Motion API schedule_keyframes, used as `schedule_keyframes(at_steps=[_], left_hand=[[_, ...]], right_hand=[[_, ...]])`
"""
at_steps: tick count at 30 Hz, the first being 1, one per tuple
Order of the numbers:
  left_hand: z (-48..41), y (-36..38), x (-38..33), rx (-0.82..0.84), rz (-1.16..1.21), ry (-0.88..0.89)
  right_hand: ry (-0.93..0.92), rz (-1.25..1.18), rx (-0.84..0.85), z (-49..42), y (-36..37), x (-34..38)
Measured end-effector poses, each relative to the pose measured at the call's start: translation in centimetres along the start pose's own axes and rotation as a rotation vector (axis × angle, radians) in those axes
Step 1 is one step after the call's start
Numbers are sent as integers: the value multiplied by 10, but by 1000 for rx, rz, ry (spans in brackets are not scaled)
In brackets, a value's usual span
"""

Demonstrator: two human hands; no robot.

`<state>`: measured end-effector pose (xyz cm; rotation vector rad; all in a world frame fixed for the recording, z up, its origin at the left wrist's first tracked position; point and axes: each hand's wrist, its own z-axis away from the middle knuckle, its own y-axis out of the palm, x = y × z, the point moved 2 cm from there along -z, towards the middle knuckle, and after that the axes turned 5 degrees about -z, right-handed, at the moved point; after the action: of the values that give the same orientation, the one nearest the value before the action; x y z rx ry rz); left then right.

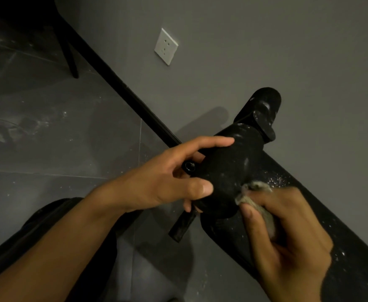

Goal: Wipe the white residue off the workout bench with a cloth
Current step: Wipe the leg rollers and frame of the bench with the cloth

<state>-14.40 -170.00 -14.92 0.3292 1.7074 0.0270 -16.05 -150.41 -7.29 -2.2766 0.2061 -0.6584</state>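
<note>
A black workout bench (322, 216) runs from the centre to the lower right, its pad flecked with white residue. At its near end sits a black foam roller (224, 171), with a second black roller (263, 112) beyond it by the wall. My left hand (165, 177) grips the near roller's left end, fingers curled round it and thumb on its front. My right hand (285, 238) holds a bunched grey cloth (252, 192) and presses its tip where the roller meets the bench pad.
A black bar end (182, 227) sticks out below the roller. Grey tiled floor (47, 127) with white specks lies to the left, a grey wall with a white socket (166, 46) behind, and a dark furniture leg (70, 59) at upper left.
</note>
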Motion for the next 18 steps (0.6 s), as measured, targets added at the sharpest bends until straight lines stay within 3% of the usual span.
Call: schedule_keyframes(at_steps=[6,9,18], left_hand=[[-1,3,1,18,16,2],[0,5,1,26,32,5],[-6,16,4,-79,91,15]], right_hand=[[-16,-1,-44,-4,8,4],[60,21,-49,-1,2,-7],[84,-53,-91,-8,8,-2]])
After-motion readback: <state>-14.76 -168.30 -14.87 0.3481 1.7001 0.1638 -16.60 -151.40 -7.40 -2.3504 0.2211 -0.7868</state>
